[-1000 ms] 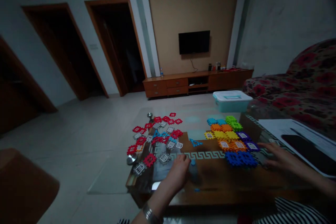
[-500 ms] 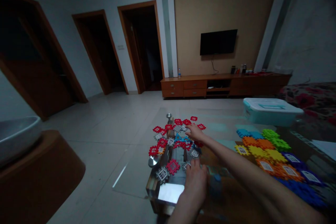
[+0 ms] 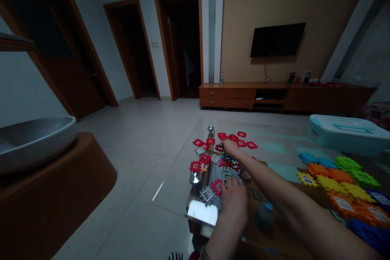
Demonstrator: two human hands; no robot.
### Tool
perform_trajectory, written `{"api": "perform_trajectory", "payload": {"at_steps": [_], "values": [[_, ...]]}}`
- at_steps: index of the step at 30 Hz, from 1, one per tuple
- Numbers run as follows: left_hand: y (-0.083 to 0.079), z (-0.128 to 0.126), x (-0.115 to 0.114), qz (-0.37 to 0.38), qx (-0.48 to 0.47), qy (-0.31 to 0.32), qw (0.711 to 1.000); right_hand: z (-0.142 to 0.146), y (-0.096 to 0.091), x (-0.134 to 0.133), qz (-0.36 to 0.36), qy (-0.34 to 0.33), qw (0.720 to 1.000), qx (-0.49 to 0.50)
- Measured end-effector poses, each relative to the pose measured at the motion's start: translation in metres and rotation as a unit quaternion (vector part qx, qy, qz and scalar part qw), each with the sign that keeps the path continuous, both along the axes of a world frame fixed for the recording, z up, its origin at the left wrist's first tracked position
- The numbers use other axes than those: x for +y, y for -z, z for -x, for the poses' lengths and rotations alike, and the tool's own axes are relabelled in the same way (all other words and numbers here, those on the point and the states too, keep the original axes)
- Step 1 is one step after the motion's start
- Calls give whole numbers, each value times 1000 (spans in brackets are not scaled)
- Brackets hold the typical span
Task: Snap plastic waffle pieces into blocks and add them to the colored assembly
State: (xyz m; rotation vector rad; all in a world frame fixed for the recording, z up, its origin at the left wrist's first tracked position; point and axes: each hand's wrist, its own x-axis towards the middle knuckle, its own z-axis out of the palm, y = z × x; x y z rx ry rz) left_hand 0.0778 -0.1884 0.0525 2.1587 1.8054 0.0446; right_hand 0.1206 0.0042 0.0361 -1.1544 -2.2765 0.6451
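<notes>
Grip on any tile cannot be told: the right hand [image 3: 230, 148] has its fingertips at a dark tile [image 3: 219, 148], and the left hand [image 3: 234, 199] lies palm down, its thumb hidden.
Beneath both is a glass-topped table [image 3: 179, 183], a lidded turquoise storage box [image 3: 347, 138] near its far right side. In front of the box sit groups of gear-edged plastic tiles, green [image 3: 356, 170], yellow [image 3: 344, 187] and blue [image 3: 370, 231] among them, well apart from the hands. Loose red and grey tiles scatter over the table's left end; of these, a red window tile [image 3: 217, 187] is at the left hand's fingers, with a grey window tile [image 3: 207, 195] just beside it.
</notes>
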Motion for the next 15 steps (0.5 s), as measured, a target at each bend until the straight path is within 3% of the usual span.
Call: {"api": "perform_trajectory", "payload": {"at_steps": [3, 7, 10, 12, 15], "values": [[-2, 11, -1, -14, 20, -10, 1000, -15, -3, -6, 4, 34, 999, 7], [-5, 41, 1, -12, 46, -130, 990, -64, -13, -21, 14, 100, 995, 17], [-6, 64, 6, 9, 59, -196, 979, -135, -19, -48, 37, 137, 989, 52], [-6, 72, 9, 4, 68, -214, 974, -196, -20, -73, 51, 163, 978, 121], [-6, 76, 12, -29, 87, -223, 971, -292, -13, -115, 22, 253, 958, 133]]}}
